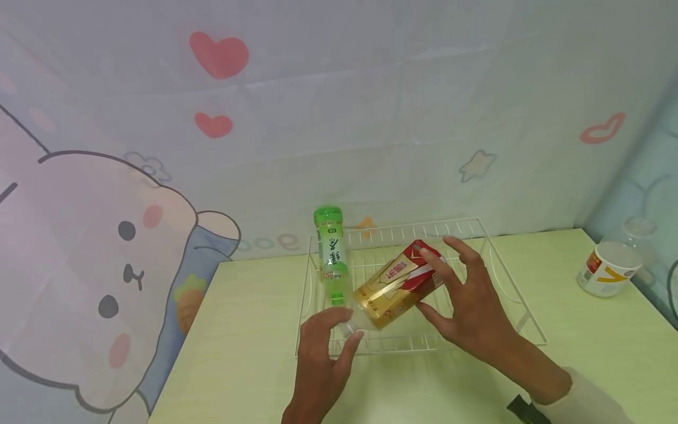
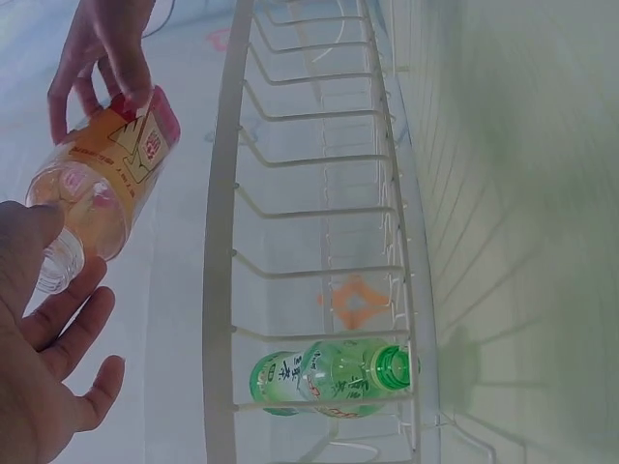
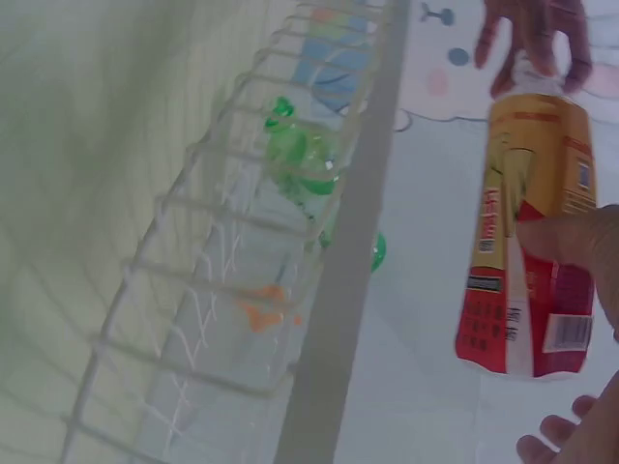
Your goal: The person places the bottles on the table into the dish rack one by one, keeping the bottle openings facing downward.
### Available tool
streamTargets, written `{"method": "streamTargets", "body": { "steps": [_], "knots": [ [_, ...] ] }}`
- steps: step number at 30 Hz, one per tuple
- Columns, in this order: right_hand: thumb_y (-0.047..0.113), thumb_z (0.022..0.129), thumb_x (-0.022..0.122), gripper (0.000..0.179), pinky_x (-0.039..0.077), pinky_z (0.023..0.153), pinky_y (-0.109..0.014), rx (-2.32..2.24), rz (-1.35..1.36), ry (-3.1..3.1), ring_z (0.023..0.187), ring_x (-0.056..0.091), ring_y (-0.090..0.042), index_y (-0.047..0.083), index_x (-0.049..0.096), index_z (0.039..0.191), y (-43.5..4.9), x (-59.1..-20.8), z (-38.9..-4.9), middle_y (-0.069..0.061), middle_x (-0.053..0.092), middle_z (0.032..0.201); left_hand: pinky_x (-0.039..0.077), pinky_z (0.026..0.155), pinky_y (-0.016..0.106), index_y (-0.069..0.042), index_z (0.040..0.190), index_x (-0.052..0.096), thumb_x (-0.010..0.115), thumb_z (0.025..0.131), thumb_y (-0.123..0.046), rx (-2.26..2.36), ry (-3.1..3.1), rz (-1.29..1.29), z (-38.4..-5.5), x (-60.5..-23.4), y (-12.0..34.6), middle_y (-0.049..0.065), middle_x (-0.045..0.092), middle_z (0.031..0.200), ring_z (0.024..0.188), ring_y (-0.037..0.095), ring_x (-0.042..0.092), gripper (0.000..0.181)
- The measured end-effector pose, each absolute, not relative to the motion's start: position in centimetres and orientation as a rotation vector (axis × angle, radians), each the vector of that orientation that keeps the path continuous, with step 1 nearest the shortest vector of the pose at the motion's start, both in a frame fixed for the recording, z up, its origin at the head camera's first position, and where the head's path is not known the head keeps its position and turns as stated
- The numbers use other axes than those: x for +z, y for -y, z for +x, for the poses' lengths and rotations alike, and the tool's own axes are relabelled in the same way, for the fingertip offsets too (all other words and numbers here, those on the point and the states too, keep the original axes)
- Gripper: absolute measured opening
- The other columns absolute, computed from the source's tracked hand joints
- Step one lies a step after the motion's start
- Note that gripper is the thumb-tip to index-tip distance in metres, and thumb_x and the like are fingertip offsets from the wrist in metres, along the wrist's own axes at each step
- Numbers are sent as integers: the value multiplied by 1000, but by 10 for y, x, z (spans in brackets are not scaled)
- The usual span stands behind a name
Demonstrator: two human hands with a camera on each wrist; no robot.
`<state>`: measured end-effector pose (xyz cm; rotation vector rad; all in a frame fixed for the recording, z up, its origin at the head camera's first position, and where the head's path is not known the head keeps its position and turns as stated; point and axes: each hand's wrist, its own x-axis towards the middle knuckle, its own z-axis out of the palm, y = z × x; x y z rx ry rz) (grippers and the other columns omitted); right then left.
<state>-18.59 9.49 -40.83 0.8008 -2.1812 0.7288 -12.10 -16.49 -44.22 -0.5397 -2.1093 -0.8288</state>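
Holding gold-red bottle (image 1: 399,284) over wire rack (image 2: 221,232): right grip (image 1: 474,312) clamped round body, left grip (image 1: 324,356) pinching clear neck (image 2: 62,266). Probably light, thin-walled, slippery; neck looks stiffest, safer hold; body needs gentle fingers.

Table (image 1: 249,330) bears a rack (image 1: 424,350) — and a tub (image 1: 606,272).

Gold-and-red bottle (image 1: 397,287) of smooth clear plastic under a glossy printed label (image 1: 391,281), green bottle (image 1: 333,253) of shiny translucent plastic, rack (image 2: 221,242) of white-coated metal wire, smooth counter (image 1: 249,330) with a faint sheen, creased matt cloth backdrop (image 1: 371,129), smooth plastic-looking jar (image 1: 608,268), matt cloth sleeve (image 1: 577,397)
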Motion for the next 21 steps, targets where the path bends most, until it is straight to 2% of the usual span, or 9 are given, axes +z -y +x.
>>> {"method": "streamTargets", "body": {
  "steps": [4,8,10,13,15,17,21],
  "knots": [
    [17,62,94,112,44,96,-60,1063,721,2219,138,33,-35,14,30,154,-96,-405,-182,-18,27,152,41,90,37,-8,113,63,72,92,-23,-819,2102,-549,-121,-445,166,1,66,112,105,22,62,27],
    [16,76,85,105,37,104,-60,1543,575,2262,141,30,-34,22,19,158,-96,-403,-178,-12,27,153,41,90,37,-9,113,63,74,90,-20,-826,2104,-544,-120,-446,166,1,66,112,105,22,62,28],
    [17,87,76,95,41,105,-46,1832,471,2275,142,30,-36,22,14,159,-97,-403,-177,-12,28,153,41,90,38,-8,113,63,74,90,-20,-827,2099,-547,-120,-446,166,1,66,112,105,22,62,28],
    [22,98,62,80,46,100,-31,2287,318,2195,137,38,-35,15,11,158,-97,-401,-176,-14,32,151,41,90,38,-8,113,63,73,92,-21,-822,2088,-556,-120,-445,166,1,66,112,105,22,62,27],
    [24,101,57,70,48,96,-27,2552,255,2081,130,48,-30,10,14,156,-96,-401,-178,-14,42,144,41,91,38,-7,113,63,72,93,-22,-818,2083,-561,-121,-444,166,2,66,111,105,22,62,27],
    [25,103,54,60,49,97,-31,2745,246,1961,118,59,-24,6,22,150,-93,-402,-179,-10,52,133,41,90,38,-7,113,63,72,93,-23,-816,2081,-563,-121,-444,166,2,66,111,105,23,62,27],
    [24,104,53,45,50,97,-34,2929,279,1827,106,64,-20,5,35,141,-86,-405,-179,-5,61,119,41,90,38,-7,113,63,72,92,-22,-815,2088,-563,-121,-445,165,2,66,112,105,23,62,27]
  ]
}}
